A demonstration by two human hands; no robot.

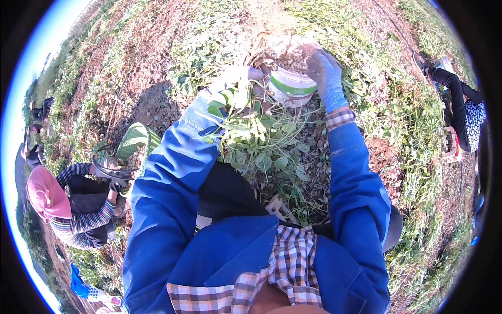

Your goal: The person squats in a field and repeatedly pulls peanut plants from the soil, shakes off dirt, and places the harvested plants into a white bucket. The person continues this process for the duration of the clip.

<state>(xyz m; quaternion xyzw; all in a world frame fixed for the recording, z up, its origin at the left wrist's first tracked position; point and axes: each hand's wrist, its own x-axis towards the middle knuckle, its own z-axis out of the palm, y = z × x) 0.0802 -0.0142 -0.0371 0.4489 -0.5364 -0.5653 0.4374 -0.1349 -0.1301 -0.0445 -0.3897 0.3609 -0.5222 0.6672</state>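
Note:
A white plastic bucket point(292, 92) with a green band stands before me, tilted in the view and holding a heap of peanuts point(293, 62). My left hand point(251, 76), gloved and washed out by glare, grips a bunch of pulled peanut plants point(255, 125). The root end of the bunch, with some pods, lies against the bucket's left rim. Leaves and stems hang back towards my knees and hide part of the hand. On the bucket's right rim rests my right hand point(326, 74), in a blue-grey glove, its fingers curled over the edge.
Cut peanut vines point(353, 70) cover the ground in rows, with bare soil between. At left, a crouching person point(82, 208) in a pink head covering works over a green basket point(137, 143) of peanuts. Another person point(457, 102) is at far right near a crate point(451, 145).

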